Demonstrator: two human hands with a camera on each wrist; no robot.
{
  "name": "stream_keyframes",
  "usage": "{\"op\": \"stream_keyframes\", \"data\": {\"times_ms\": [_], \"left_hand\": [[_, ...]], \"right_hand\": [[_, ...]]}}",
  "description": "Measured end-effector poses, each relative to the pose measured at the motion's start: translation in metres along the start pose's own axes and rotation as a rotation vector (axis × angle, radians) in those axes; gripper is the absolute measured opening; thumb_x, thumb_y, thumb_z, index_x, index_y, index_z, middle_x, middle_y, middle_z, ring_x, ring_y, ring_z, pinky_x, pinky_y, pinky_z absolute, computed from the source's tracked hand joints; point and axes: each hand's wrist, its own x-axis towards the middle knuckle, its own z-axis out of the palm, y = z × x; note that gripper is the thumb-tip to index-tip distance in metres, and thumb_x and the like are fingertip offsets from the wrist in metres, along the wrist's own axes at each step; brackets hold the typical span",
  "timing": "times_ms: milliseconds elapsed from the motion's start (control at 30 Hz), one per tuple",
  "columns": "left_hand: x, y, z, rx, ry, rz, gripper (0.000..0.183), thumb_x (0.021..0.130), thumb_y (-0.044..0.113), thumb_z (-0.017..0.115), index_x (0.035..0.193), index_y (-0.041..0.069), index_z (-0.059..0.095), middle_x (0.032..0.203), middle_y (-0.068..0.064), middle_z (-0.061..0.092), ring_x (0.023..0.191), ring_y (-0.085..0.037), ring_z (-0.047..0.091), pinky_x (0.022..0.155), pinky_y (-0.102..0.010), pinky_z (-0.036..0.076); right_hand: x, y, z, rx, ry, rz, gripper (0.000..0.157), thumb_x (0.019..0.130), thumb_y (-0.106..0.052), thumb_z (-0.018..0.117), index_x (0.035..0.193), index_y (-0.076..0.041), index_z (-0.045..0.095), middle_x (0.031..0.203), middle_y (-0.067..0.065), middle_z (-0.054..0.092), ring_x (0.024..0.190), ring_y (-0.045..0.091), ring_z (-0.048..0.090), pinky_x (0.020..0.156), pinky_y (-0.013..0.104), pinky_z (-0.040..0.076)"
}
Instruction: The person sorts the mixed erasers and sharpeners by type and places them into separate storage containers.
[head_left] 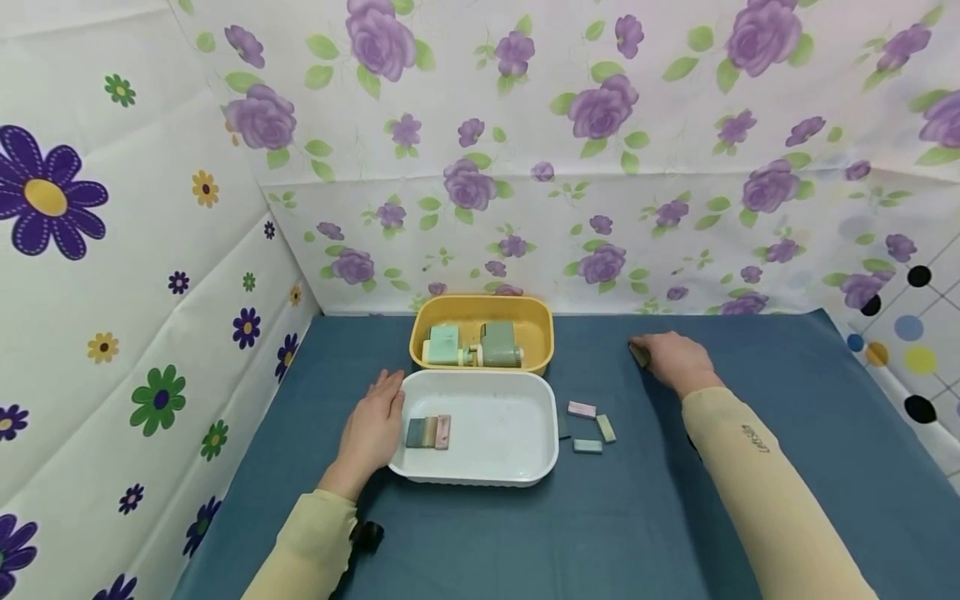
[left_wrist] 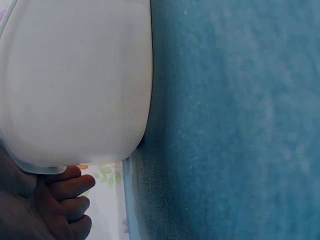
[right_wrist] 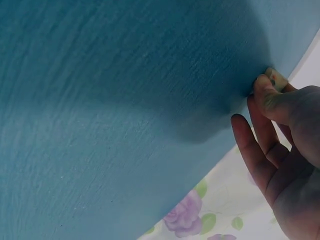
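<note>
- Right hand (head_left: 671,360): narrowed to a pinch, thumb against finger, with a small block (right_wrist: 276,78) held at the tips and the free fingers spread.
- Left hand (head_left: 367,421): well to the right hand's left, laid loosely against the near side of the white tray (head_left: 487,477), with no block in its grasp.
- Keep the pinch light but sure, gripping near the middle to avoid a twist or slip.
- Lift clear of the blue cloth (head_left: 480,542) before any sideways travel, to avoid rucking it or knocking the pink block (head_left: 582,409), yellowish block (head_left: 606,428) and pale green block (head_left: 588,447), lying loose to the right hand's left.
- Steady the tray with the left palm; if placing there, probably best to come down beside the row of blocks (head_left: 428,432), just right of the left hand.
- Hidden: most of the pinched block, behind thumb and finger; cannot tell whether touching cloth or just above.
- Hard to make out: a dark piece (head_left: 564,435) by the tray's far edge from the left hand, and the exact lie of the left thumb.
</note>
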Motion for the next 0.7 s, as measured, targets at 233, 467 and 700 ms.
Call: {"op": "stream_keyframes", "data": {"times_ms": [233, 467, 700], "left_hand": [[-0.0009, -0.0013, -0.0028, 0.006, -0.022, -0.009, 0.049, 0.118, 0.021, 0.041, 0.161, -0.002, 0.044, 0.165, -0.019, 0.045, 0.160, -0.034, 0.028, 0.131, -0.054, 0.024], [-0.0032, -0.0014, -0.0022, 0.013, -0.027, -0.020, 0.050, 0.118, 0.022, 0.041, 0.162, -0.002, 0.043, 0.165, -0.018, 0.045, 0.160, -0.034, 0.028, 0.131, -0.053, 0.024], [-0.0022, 0.0004, -0.0019, 0.002, -0.011, -0.010, 0.049, 0.118, 0.021, 0.041, 0.161, -0.002, 0.044, 0.165, -0.018, 0.046, 0.159, -0.033, 0.029, 0.131, -0.053, 0.024]], "right_hand": [[0.0000, 0.0073, -0.0048, 0.013, -0.070, -0.084, 0.059, 0.102, -0.003, 0.071, 0.158, -0.004, 0.053, 0.139, 0.030, 0.063, 0.118, 0.050, 0.065, 0.091, 0.065, 0.057], [0.0016, 0.0093, -0.0041, -0.004, -0.053, -0.145, 0.060, 0.095, -0.006, 0.081, 0.152, -0.005, 0.061, 0.130, 0.024, 0.070, 0.109, 0.042, 0.070, 0.087, 0.060, 0.060], [0.0077, 0.0110, -0.0056, 0.100, -0.068, -0.072, 0.056, 0.095, -0.008, 0.082, 0.148, -0.006, 0.066, 0.132, 0.027, 0.069, 0.107, 0.041, 0.070, 0.081, 0.054, 0.061]]}}
